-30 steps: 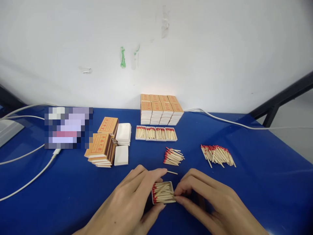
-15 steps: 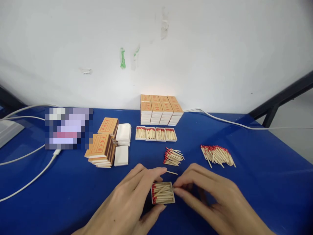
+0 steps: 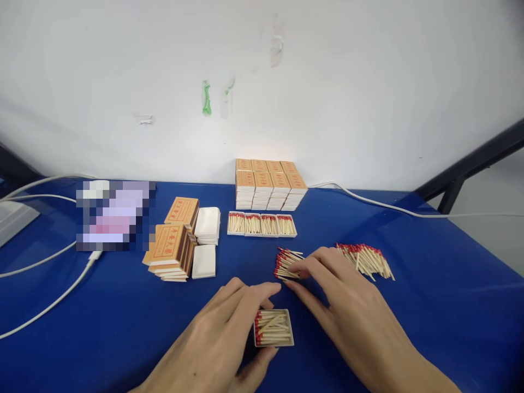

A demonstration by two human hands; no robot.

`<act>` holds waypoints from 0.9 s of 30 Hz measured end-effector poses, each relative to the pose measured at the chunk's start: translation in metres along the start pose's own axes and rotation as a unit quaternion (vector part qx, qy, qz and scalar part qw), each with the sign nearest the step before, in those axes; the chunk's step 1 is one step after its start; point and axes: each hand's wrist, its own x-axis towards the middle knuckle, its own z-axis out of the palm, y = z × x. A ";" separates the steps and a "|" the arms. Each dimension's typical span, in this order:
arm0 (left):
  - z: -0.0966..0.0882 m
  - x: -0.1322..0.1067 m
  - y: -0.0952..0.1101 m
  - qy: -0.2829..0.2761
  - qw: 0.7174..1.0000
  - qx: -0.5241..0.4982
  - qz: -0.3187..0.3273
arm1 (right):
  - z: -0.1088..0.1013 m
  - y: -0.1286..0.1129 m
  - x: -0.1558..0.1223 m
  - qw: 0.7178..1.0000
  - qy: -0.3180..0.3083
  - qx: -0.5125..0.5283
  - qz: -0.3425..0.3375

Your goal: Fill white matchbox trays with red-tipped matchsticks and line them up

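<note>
In the head view, a small white matchbox tray (image 3: 291, 328) lies at the front of the table, filled with red-headed matches, some lying askew. My left hand (image 3: 223, 333) is closed around its left part, thumb at the near edge and fingers at the far edge. Beyond the tray is a small pile of loose matches (image 3: 284, 263), heads pointing left. My right hand (image 3: 341, 295) reaches over that pile's right end, thumb and forefinger closed about the stick ends. How many sticks are between the fingertips is hidden.
A larger match heap (image 3: 370, 262) lies at right. Filled trays (image 3: 262, 233) line up before stacked matchboxes (image 3: 270, 188) by the wall. At left are matchbox sleeves (image 3: 167, 243), white trays (image 3: 203, 261), a blurred phone-like object (image 3: 118, 210) and white cables (image 3: 61, 295).
My right hand has moved from the tray's right edge up to the small match pile. The single match lying apart in front of the pile no longer shows there. My left hand stays on the tray.
</note>
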 end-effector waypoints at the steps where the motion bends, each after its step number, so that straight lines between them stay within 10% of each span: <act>1: 0.000 0.000 0.000 0.000 1.000 -0.003 0.000 | 0.000 0.000 0.000 1.000 0.003 -0.003 0.004; 27: 0.002 0.004 0.004 0.073 0.995 0.001 -0.063 | -0.013 -0.002 -0.016 0.990 -0.029 -0.104 -0.094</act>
